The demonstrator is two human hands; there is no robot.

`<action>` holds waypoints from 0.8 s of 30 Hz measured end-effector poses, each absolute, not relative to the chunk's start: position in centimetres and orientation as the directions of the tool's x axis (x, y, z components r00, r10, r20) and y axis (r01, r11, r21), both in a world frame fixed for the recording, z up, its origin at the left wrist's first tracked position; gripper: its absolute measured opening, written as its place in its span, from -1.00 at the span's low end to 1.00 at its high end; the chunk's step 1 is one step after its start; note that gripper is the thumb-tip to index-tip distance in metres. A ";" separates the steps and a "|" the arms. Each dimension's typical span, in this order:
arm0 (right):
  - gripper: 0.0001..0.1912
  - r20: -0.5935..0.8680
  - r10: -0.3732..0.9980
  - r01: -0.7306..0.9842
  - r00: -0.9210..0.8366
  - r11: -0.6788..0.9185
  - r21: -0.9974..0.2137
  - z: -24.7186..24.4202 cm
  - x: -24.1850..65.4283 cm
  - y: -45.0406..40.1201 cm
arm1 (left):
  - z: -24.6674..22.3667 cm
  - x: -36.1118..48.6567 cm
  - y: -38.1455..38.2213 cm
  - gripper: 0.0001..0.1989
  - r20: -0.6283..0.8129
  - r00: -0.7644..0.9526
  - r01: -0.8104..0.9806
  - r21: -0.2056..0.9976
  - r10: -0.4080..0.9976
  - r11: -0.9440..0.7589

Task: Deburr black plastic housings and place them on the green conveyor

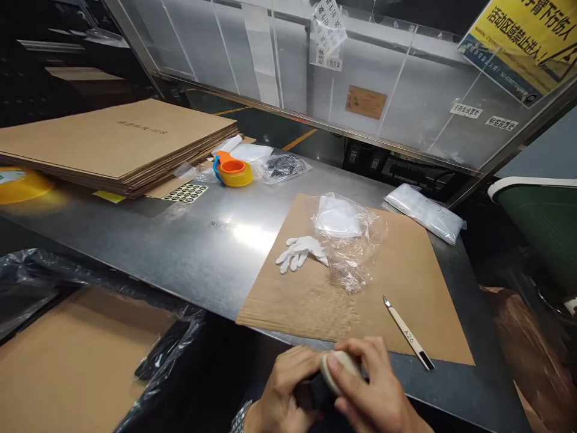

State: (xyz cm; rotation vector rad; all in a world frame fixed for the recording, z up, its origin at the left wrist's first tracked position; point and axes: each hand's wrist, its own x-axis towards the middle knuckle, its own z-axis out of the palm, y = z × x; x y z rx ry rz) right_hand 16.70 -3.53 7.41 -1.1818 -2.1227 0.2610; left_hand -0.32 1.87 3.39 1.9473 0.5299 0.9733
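Observation:
At the front edge of the table, my left hand (288, 385) is closed around a dark, blocky object (314, 390) whose kind I cannot make out. My right hand (381, 385) grips a beige, rounded pad (341, 371) between thumb and fingers, pressed up against the dark object. Fingers hide much of both pieces. Just beyond lies a cardboard sheet (279, 300). On it rest a white glove (301, 251), a crumpled clear plastic bag (354, 258) with something white inside, and a pale craft knife (408, 332) marked A26, close to my right hand.
Stacked flat cardboard (117, 138) fills the back left of the metal table (189, 240). Nearby are an orange tape dispenser (232, 168), a sticker sheet (184, 193) and a yellow tape roll (20, 185). A plastic-wrapped white pack (426, 211) lies back right. A plastic-lined box (76, 361) stands lower left.

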 end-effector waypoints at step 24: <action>-0.50 0.281 0.894 0.560 -0.349 0.439 -0.702 9.1 18.0 -5.3 | 1.8 0.2 -0.3 -0.74 0.168 0.708 -0.143 0.985 0.686 -0.094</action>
